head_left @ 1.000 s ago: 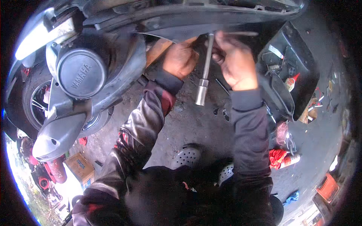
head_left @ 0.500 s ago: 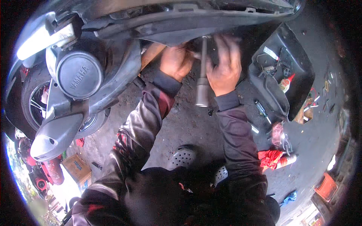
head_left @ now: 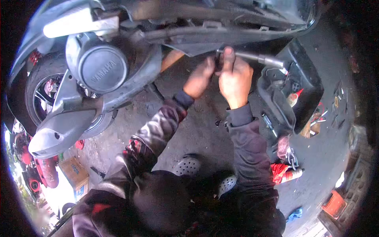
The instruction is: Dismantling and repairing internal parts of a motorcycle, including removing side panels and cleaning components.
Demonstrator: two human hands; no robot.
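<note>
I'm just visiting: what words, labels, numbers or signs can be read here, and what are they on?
Round grey cover: raised lettering, clear enough to read, but I won't copy it out.
Brown cardboard box: printing, too blurred to read.
Red-and-white can: any print is too small to read.
Left sleeve: markings, too blurred to tell.
Socket wrench: no lettering visible.

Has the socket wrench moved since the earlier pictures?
Yes: the socket wrench has swung rightward; its socket end, earlier pointing down the picture, now points toward the black plastic tray.

Two hands (head_left: 198, 80) (head_left: 235, 81), two clogs (head_left: 187, 166) (head_left: 227, 185), probably one wrench (head_left: 271, 61)
</note>
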